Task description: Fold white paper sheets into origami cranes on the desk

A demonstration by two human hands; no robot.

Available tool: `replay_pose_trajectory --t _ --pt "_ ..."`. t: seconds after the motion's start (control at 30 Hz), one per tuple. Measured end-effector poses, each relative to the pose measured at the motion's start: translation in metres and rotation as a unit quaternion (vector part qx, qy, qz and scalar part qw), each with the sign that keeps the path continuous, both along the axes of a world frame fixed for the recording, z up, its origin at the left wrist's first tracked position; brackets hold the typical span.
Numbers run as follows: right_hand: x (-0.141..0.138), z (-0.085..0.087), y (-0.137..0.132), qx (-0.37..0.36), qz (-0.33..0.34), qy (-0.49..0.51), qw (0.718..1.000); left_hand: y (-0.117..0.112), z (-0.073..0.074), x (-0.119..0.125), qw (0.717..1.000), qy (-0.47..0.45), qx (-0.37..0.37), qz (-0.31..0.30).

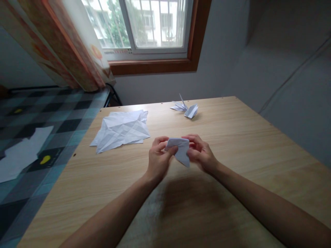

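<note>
A small piece of folded white paper (182, 151) is held up over the table between my two hands, one of its corners pointing down. My left hand (159, 156) pinches its left side, with the thumb lying across the front. On the right edge, my right hand (203, 153) grips the paper between thumb and fingers; some fingertips are hidden behind it. Beyond my hands, a folded paper shape (190, 111) with pointed ends rests near the table's far edge.
Creased white sheets (122, 129) lie stacked at the table's far left. The wooden table (258, 148) meets a checked bedspread (69, 127) on the left, where more white paper (24, 153) lies. A window (157, 24) and a curtain (74, 41) are behind.
</note>
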State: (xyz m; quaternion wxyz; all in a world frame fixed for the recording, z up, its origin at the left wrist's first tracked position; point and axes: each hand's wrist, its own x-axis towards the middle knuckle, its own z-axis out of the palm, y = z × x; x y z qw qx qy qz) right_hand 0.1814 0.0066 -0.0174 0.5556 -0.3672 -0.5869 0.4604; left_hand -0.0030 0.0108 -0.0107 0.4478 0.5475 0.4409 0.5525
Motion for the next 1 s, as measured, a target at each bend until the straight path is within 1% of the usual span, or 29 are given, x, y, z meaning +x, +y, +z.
replay_pose_trajectory --t 0.07,0.13,0.17,0.2,0.23,0.27,0.3,0.33,0.37,0.4,0.43,0.5,0.53,0.63,0.7,0.87,0.93,1.0 --pt "0.0 0.0 0.0 -0.006 0.043 -0.025 0.999 0.001 -0.001 0.0 0.999 -0.031 -0.043 -0.005" --pt "-0.002 0.0 -0.001 -0.032 0.08 -0.061 0.994 0.001 -0.002 0.001 0.995 -0.064 -0.081 -0.012" --pt "-0.002 0.001 -0.001 -0.049 0.09 -0.076 0.992 0.001 -0.003 0.001 0.993 -0.076 -0.089 -0.012" --pt "-0.003 0.001 -0.002 -0.064 0.092 -0.088 0.99 0.001 -0.003 0.001 0.994 -0.077 -0.08 -0.003" --pt "-0.004 0.001 -0.002 -0.077 0.087 -0.091 0.989 0.001 -0.002 0.001 0.997 -0.062 -0.053 0.015" --pt "-0.004 0.0 -0.001 -0.088 0.075 -0.084 0.99 0.0 -0.001 0.0 0.999 -0.028 -0.009 0.04" --pt "-0.004 -0.001 0.0 -0.097 0.059 -0.069 0.991 -0.002 0.001 -0.001 0.997 0.02 0.046 0.062" --pt "-0.003 -0.002 0.001 -0.106 0.043 -0.051 0.992 -0.003 0.004 -0.002 0.989 0.076 0.107 0.073" --pt "-0.003 -0.003 0.002 -0.116 0.03 -0.031 0.992 -0.005 0.006 -0.003 0.976 0.133 0.159 0.06" --pt "-0.002 -0.005 0.003 -0.127 0.022 -0.01 0.992 -0.007 0.009 -0.005 0.965 0.177 0.194 0.022" --pt "-0.001 -0.006 0.004 -0.139 0.02 0.009 0.99 -0.008 0.011 -0.006 0.954 0.21 0.211 -0.026" --pt "0.0 -0.006 0.005 -0.163 0.029 0.044 0.985 -0.01 0.013 -0.007 0.944 0.233 0.211 -0.096" --pt "0.0 -0.004 0.005 -0.172 0.039 0.057 0.983 -0.01 0.012 -0.007 0.946 0.228 0.203 -0.114" --pt "-0.002 0.001 0.002 -0.179 0.071 0.081 0.978 -0.007 0.009 -0.007 0.957 0.189 0.176 -0.128" --pt "-0.003 0.005 -0.001 -0.184 0.101 0.086 0.974 -0.005 0.007 -0.006 0.959 0.17 0.166 -0.152" --pt "-0.004 0.009 -0.006 -0.211 0.167 0.109 0.957 -0.004 0.012 -0.008 0.941 0.158 0.148 -0.26" --pt "-0.002 0.009 -0.007 -0.22 0.19 0.11 0.951 -0.005 0.014 -0.008 0.942 0.135 0.132 -0.279" --pt "-0.001 0.009 -0.007 -0.229 0.211 0.103 0.945 -0.005 0.012 -0.008 0.951 0.086 0.1 -0.281"
